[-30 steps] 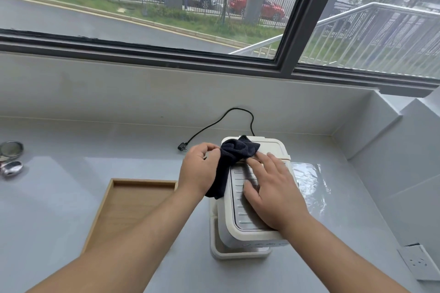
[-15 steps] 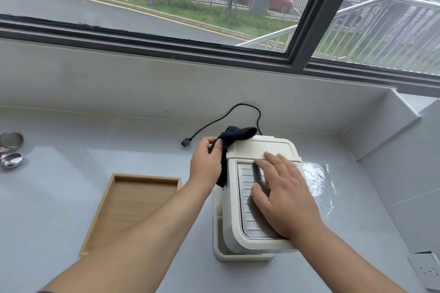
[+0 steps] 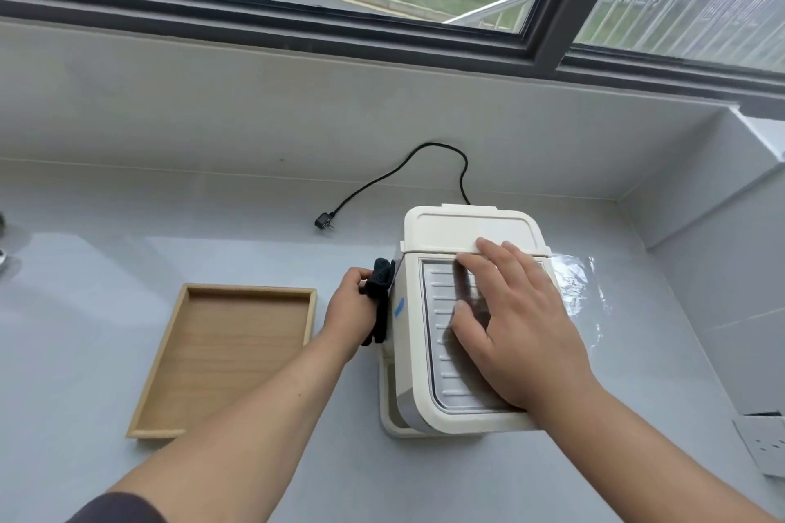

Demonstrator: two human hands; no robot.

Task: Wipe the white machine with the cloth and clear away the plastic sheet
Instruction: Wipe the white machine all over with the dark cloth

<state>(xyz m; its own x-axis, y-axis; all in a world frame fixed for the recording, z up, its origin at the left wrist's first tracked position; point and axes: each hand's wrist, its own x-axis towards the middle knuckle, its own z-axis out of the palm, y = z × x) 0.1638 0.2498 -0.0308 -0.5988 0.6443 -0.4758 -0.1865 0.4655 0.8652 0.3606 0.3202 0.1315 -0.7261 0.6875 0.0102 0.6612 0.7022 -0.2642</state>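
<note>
Wiping the left flank of the white machine [image 3: 467, 327], which stands on the counter at about 4 o'clock from frame centre.

The left hand [image 3: 354, 310], closed around the dark cloth [image 3: 379, 297], should press flat and stroke along the wall; the right hand [image 3: 512, 325], open and empty, steadies the lid. Plastic sheet [image 3: 580, 289] lies at 3 o'clock, uncleared; wooden tray [image 3: 229, 352] at 9 o'clock. Earlier, the cloth was draped over the machine's top.

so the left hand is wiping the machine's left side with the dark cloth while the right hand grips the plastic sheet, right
Not quite. The head view shows the right hand lying flat on top of the white machine, not gripping the plastic sheet, which lies on the counter beside it. The left hand does hold the dark cloth against the machine's left side.
</note>
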